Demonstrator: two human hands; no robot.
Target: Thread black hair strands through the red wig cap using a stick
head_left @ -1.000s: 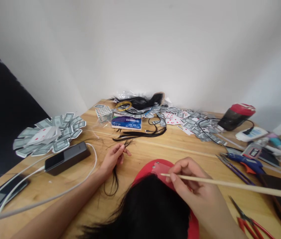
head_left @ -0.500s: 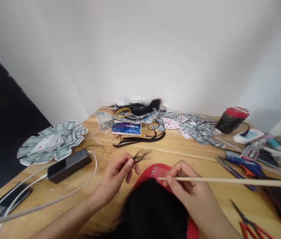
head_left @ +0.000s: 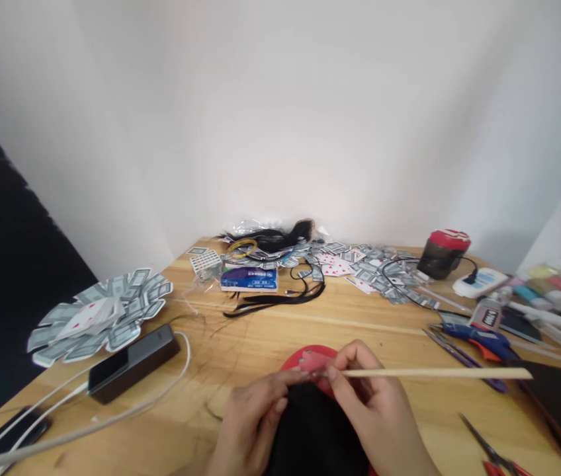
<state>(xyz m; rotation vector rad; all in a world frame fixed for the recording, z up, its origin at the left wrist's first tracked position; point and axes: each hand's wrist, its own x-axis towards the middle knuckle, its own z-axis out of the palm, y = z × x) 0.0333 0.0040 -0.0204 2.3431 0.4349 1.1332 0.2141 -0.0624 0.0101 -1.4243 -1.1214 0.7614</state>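
Note:
My right hand point(head_left: 367, 403) pinches one end of a long thin wooden stick point(head_left: 434, 373) that runs out to the right, level above the table. Its tip sits at a red round piece point(head_left: 310, 360) partly covered with black hair point(head_left: 310, 436). My left hand point(head_left: 253, 420) rests against the hair and the red piece from the left, fingers curled and pressed at the red edge. Whether a strand lies between those fingers is hidden.
A wooden table point(head_left: 270, 337) carries a dark power bank point(head_left: 131, 361) with white cable, a fan of cards point(head_left: 99, 314), scattered cards point(head_left: 360, 264), a blue box point(head_left: 249, 279), black hair strands point(head_left: 275, 297), a glue gun point(head_left: 479, 334), scissors point(head_left: 493, 453) and a red-lidded cup point(head_left: 443, 252).
My left hand lifted a tuft of hair off the table, brought it right and now presses at the red piece. The view tilted up slightly.

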